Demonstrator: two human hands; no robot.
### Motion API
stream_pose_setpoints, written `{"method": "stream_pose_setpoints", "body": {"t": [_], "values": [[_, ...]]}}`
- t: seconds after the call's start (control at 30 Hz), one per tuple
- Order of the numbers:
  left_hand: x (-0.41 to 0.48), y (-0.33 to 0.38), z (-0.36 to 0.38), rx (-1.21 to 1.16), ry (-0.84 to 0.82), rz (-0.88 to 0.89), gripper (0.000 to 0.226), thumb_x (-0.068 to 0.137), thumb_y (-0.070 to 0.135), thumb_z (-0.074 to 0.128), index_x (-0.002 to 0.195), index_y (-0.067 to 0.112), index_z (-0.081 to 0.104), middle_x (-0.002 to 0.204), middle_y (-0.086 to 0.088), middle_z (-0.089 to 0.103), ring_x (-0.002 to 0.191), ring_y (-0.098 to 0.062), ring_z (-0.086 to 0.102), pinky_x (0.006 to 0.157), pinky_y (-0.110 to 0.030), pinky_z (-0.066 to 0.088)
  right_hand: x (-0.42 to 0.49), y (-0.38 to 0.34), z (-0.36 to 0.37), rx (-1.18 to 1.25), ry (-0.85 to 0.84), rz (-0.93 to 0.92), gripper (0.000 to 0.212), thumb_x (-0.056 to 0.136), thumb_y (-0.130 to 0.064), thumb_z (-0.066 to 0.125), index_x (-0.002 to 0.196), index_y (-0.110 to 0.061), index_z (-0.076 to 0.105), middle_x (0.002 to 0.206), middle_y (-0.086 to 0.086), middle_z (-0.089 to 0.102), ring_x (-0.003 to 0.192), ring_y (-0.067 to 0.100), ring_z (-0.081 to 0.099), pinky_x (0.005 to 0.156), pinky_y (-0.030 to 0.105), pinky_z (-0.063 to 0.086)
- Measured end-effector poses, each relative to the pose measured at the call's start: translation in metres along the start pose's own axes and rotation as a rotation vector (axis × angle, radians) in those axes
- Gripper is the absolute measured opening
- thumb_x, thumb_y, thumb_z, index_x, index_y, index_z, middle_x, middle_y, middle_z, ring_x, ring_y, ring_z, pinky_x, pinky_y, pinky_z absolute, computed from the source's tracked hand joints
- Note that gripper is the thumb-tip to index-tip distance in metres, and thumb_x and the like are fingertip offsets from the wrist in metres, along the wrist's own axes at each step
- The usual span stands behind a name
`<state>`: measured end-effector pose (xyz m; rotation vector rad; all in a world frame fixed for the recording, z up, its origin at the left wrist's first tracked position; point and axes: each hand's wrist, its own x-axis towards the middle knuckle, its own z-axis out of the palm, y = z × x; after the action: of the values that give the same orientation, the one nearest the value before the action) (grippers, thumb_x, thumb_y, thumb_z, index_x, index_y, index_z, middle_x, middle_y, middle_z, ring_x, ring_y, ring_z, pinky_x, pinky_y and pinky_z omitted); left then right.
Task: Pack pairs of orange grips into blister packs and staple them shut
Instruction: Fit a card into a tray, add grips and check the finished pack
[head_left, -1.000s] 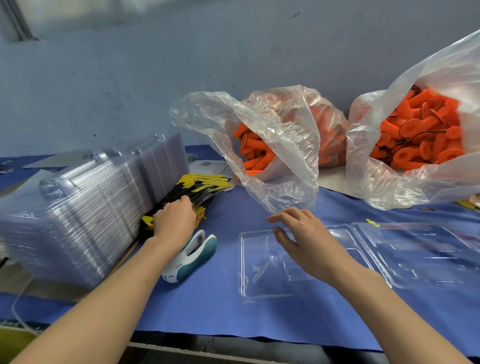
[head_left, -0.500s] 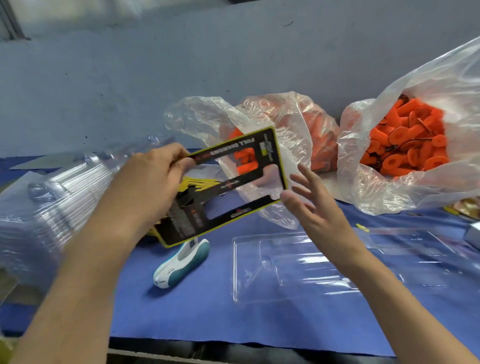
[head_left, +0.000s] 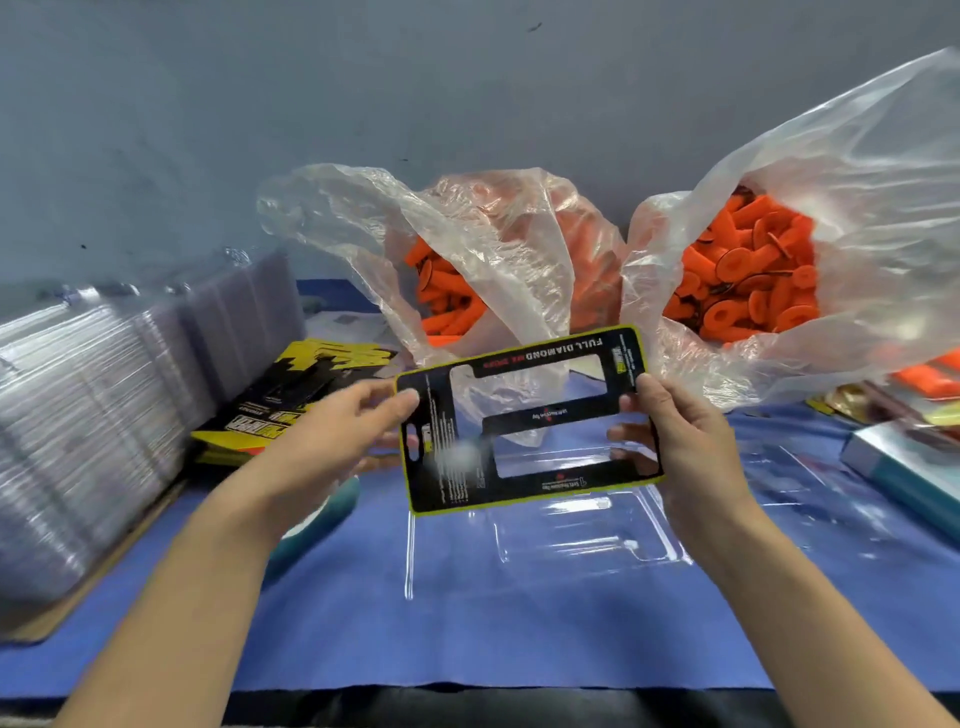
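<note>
Two hands are holding one black-and-yellow card insert (head_left: 441, 441) in the air, just above the open clear blister pack (head_left: 571, 540) that is lying on the blue cloth (head_left: 519, 634). Your left hand (head_left: 332, 436) is pinching the card's 9 o'clock edge, thumb on top, fingers beneath. Your right hand (head_left: 685, 441) is pinching its 3 o'clock edge, fingers curled behind. The orange grips (head_left: 748, 270) are sitting in plastic bags at 12 and 2 o'clock. Stacked blister packs (head_left: 104, 415) are lying at 9 o'clock.
</note>
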<state>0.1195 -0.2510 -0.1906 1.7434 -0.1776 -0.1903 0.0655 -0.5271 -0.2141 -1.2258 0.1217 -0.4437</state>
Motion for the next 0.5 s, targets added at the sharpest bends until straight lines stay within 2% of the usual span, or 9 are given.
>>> {"method": "stream_pose_setpoints", "body": {"t": [0.1, 0.17, 0.23, 0.4, 0.5], "values": [[0.002, -0.016, 0.008, -0.064, -0.129, -0.128, 0.021, 0.096, 0.024, 0.06, 0.106, 0.01, 0.071, 0.103, -0.009, 0.073, 0.084, -0.014, 0.07, 0.065, -0.024, 0.057, 0.003, 0.008, -0.009, 0.002, 0.051, 0.109, 0.015, 0.098, -0.028, 0.059, 0.092, -0.016, 0.066, 0.071, -0.009, 0.07, 0.057, 0.012, 0.067, 0.054, 0.029, 0.054], [0.003, -0.02, 0.01, -0.087, -0.098, -0.149, 0.02, 0.097, 0.02, 0.059, 0.106, 0.005, 0.07, 0.105, -0.012, 0.074, 0.085, -0.015, 0.072, 0.063, -0.023, 0.057, 0.004, 0.01, -0.014, -0.023, 0.053, 0.142, 0.018, 0.096, -0.03, 0.061, 0.091, -0.014, 0.067, 0.07, -0.009, 0.071, 0.058, 0.012, 0.068, 0.053, 0.028, 0.055], [0.003, -0.022, 0.01, -0.093, -0.093, -0.169, 0.022, 0.097, 0.019, 0.06, 0.106, 0.002, 0.068, 0.105, -0.014, 0.075, 0.09, -0.019, 0.073, 0.067, -0.026, 0.059, 0.005, 0.01, -0.018, -0.04, 0.057, 0.151, 0.021, 0.094, -0.031, 0.064, 0.088, -0.011, 0.068, 0.069, -0.006, 0.071, 0.059, 0.014, 0.069, 0.049, 0.026, 0.054], [0.001, -0.028, 0.008, -0.056, -0.092, -0.171, 0.024, 0.095, 0.022, 0.062, 0.105, 0.002, 0.068, 0.102, -0.013, 0.075, 0.095, -0.024, 0.073, 0.079, -0.036, 0.059, 0.005, 0.012, -0.022, -0.096, 0.051, 0.171, 0.027, 0.089, -0.035, 0.07, 0.084, -0.008, 0.071, 0.074, 0.0, 0.064, 0.061, 0.016, 0.065, 0.055, 0.031, 0.056], [0.001, -0.029, 0.006, -0.057, -0.033, -0.117, 0.019, 0.095, 0.023, 0.062, 0.098, 0.007, 0.072, 0.094, -0.009, 0.076, 0.084, -0.018, 0.073, 0.067, -0.03, 0.058, 0.007, 0.011, -0.021, -0.113, 0.037, 0.201, 0.024, 0.087, -0.032, 0.072, 0.079, -0.01, 0.072, 0.07, -0.002, 0.062, 0.059, 0.014, 0.063, 0.055, 0.031, 0.057]]}}
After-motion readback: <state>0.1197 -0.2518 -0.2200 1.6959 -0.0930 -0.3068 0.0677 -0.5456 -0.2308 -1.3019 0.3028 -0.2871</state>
